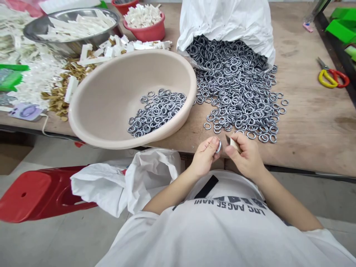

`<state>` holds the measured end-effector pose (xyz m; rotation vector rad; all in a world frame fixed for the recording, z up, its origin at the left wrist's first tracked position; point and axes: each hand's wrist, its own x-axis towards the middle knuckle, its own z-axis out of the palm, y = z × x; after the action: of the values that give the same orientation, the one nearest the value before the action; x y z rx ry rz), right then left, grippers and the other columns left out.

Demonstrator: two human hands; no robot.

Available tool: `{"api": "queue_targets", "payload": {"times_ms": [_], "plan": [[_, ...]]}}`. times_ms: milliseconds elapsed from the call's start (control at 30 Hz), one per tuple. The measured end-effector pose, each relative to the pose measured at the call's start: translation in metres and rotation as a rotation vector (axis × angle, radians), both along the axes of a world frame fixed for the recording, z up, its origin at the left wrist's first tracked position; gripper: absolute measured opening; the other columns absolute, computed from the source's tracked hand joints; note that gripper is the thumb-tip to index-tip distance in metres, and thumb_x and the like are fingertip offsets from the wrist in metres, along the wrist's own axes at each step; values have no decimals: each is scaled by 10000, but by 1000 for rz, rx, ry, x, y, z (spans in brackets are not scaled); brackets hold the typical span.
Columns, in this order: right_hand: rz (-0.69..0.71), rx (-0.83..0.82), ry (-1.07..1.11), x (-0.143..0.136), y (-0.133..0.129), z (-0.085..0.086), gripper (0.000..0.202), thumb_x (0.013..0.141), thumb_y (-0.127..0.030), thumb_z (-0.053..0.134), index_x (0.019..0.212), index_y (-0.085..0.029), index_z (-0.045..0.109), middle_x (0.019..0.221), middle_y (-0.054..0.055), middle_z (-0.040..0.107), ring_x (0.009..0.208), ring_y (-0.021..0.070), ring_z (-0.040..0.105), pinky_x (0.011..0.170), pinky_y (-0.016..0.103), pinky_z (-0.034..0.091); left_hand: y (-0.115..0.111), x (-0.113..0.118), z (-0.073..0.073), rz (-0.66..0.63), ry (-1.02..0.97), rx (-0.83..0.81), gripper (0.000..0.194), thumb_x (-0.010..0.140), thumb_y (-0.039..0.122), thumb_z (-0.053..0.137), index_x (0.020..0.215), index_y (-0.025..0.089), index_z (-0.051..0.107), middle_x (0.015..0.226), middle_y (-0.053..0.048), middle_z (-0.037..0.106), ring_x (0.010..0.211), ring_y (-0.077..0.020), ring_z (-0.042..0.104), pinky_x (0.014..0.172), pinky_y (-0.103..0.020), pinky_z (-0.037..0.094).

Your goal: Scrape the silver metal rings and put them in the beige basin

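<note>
My left hand (205, 155) pinches a grey ring (218, 147) between thumb and fingers, just off the table's front edge. Close to its right, my right hand (246, 154) is closed round a small tool (235, 144) with a pale handle and a dark pointed tip, which points toward the ring without touching it. Beyond my hands lies a heap of grey rings (239, 89), spilling from a white sack (226, 20). To the left stands a large beige basin (108, 85) with a pile of similar rings (158, 113) in its right part.
Yellow-and-red-handled scissors (333, 78) lie on the right of the wooden table (311, 122). A metal bowl (66, 44), red bowls (147, 32) and loose white pieces (41, 79) occupy the back left. Below are a red stool (33, 193) and a white bag (111, 185).
</note>
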<state>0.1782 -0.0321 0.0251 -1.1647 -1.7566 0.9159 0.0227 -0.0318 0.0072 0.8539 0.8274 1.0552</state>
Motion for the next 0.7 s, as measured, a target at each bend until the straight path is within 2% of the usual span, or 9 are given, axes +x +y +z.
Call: {"api": "queue_targets", "payload": {"times_ms": [133,333,467,600,700], "plan": [[43,230,-291,3,-9,4,337,968,-476,515,760,-212,536,671,-5,530,603,129,444,586,290,308,1,1,1,41,15,-39,505,839,620,614,665,176,446,571,46,350,485,-62,274,450,-214,213],[47,285,-367,-1,-11,7,358,969,-453,526,711,-208,489,660,-10,513,594,120,426,592,284,288,1,2,0,30,-19,-58,507,829,617,629,663,175,445,564,52,333,478,-59,256,442,-210,211],[43,260,-363,2,-7,4,373,967,-456,529,695,-205,482,642,-20,488,593,117,424,592,279,280,-1,0,0,16,-38,-41,497,840,603,629,671,172,446,562,59,332,469,-51,258,437,-199,206],[-123,117,-264,9,12,-3,370,1004,-466,450,742,-211,511,627,-34,465,589,120,439,594,268,298,-3,-6,0,-68,-89,4,488,897,556,578,641,168,432,536,53,348,447,-47,267,427,-201,186],[-149,91,-361,0,35,-6,334,1004,-482,443,836,-219,563,696,-18,554,650,143,515,619,270,326,-1,-17,0,-4,-118,-40,461,914,518,572,648,164,445,540,55,372,420,-38,275,413,-196,187]]}}
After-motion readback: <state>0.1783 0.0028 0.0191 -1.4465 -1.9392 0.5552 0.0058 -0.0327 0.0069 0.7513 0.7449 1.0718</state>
